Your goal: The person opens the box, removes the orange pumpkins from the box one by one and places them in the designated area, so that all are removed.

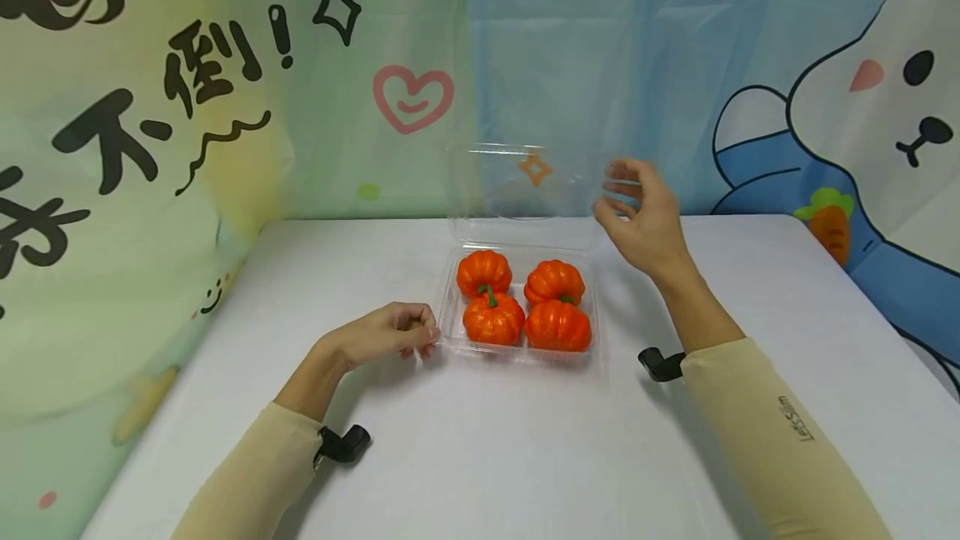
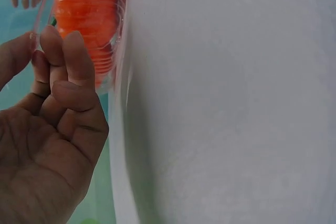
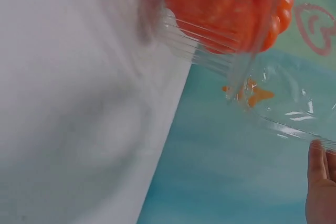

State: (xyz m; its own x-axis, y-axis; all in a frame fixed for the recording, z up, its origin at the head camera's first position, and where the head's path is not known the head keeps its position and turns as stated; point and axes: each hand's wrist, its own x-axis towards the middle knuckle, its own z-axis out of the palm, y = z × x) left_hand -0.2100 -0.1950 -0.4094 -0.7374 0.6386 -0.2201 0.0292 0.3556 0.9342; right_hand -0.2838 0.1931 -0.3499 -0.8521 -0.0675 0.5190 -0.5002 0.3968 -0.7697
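Note:
A clear plastic clamshell box (image 1: 517,354) stands on the table with its lid (image 1: 495,182) raised upright at the back. Several small orange pumpkins (image 1: 493,319) with green stems sit inside it. At the box's front left corner, my left hand (image 1: 386,332) pinches the rim between thumb and fingers; the left wrist view shows this left hand (image 2: 58,114) close up. My right hand (image 1: 641,215) is at the lid's right edge, thumb and fingers apart. In the right wrist view, a fingertip of the right hand (image 3: 321,187) touches the edge of the lid (image 3: 294,111).
The box rests on a white table (image 1: 465,457). Behind it hangs a printed cloth backdrop (image 1: 570,48) with a heart, lettering and a cartoon animal. Each forearm wears a beige sleeve (image 1: 780,432) and a black wrist mount (image 1: 345,445).

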